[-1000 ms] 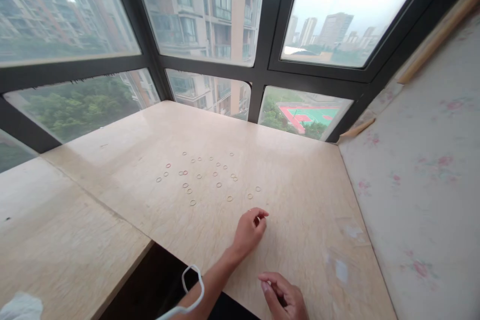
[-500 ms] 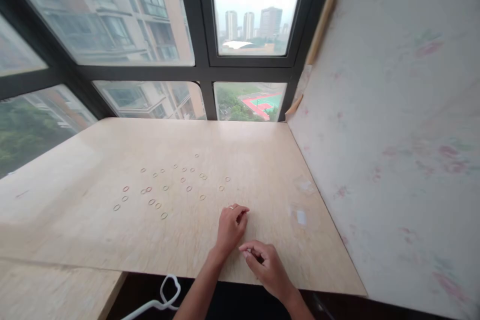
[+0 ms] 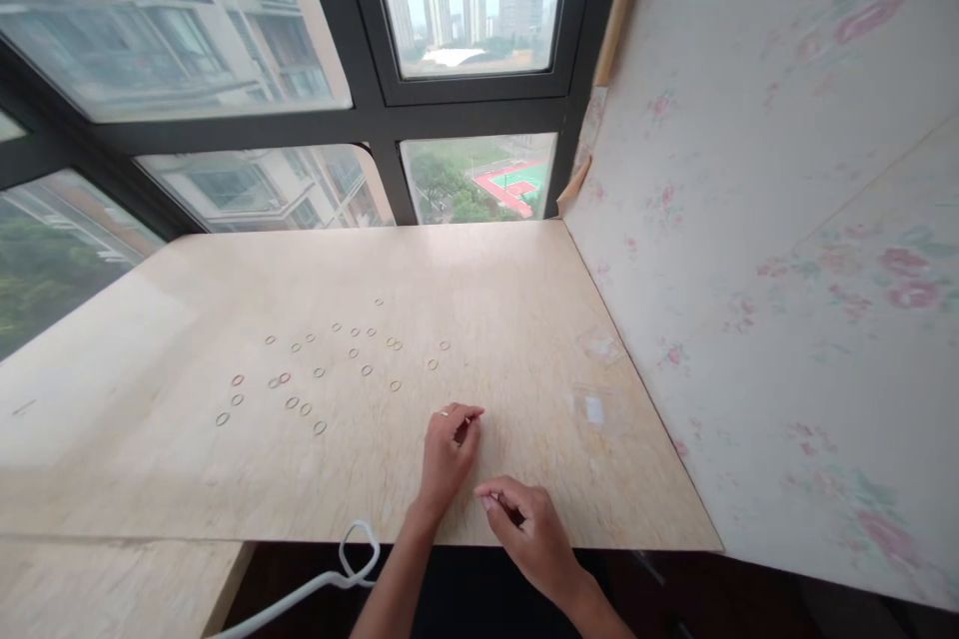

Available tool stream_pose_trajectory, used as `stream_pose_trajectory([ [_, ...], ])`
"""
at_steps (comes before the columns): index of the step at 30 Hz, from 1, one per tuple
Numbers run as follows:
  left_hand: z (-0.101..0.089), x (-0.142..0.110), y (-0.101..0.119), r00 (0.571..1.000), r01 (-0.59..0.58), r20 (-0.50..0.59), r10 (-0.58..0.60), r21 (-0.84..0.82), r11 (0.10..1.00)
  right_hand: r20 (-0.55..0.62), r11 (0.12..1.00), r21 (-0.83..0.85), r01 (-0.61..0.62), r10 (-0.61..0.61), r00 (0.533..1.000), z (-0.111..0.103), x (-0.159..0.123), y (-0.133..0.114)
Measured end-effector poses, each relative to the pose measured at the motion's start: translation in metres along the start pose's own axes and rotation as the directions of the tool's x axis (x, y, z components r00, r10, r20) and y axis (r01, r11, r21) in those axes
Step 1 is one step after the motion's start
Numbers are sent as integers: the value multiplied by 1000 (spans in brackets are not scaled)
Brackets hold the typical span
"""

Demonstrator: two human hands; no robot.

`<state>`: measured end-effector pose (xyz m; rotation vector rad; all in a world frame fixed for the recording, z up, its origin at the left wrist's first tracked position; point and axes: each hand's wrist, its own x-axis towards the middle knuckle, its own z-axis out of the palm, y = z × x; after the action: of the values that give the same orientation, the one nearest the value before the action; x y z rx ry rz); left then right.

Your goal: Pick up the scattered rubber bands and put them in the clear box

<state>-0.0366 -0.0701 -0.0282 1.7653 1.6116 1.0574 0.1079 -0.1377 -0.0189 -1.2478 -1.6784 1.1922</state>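
My left hand [image 3: 448, 454] rests over the pale wood-grain tabletop, its thumb and fingers pinched together, with a ring on one finger. Closer to me and to the right, my right hand [image 3: 533, 524] is also pinched, thumb against forefinger. Whatever sits between the fingertips of either hand is too small to make out. The hands are apart. Several small thin rings lie scattered to the left of them, among them a red ring [image 3: 238, 380], a yellowish ring [image 3: 433, 364] and a greenish ring [image 3: 320, 427].
Two clear plastic packets, a nearer packet [image 3: 594, 409] and a farther packet [image 3: 601, 346], lie by the flowered wall [image 3: 749, 220]. Dark-framed windows border the far side of the tabletop [image 3: 479, 270]. A white looped tube [image 3: 322, 584] hangs at the front edge.
The view has turned slightly, so the table and rings appear shifted left. Both hands keep their pinched shape; the right fingertips sit slightly farther right relative to the left hand.
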Motion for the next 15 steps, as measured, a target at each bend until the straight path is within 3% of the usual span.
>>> stream_pose_trajectory([
  [8,2,-1,0,1000,-16,7,16,54,998,-4,1000,-27,15,-15,1000,2,-5,4],
  [15,2,2,1,997,29,-71,-35,-79,996,31,1000,-9,-4,4,1000,4,-7,11],
])
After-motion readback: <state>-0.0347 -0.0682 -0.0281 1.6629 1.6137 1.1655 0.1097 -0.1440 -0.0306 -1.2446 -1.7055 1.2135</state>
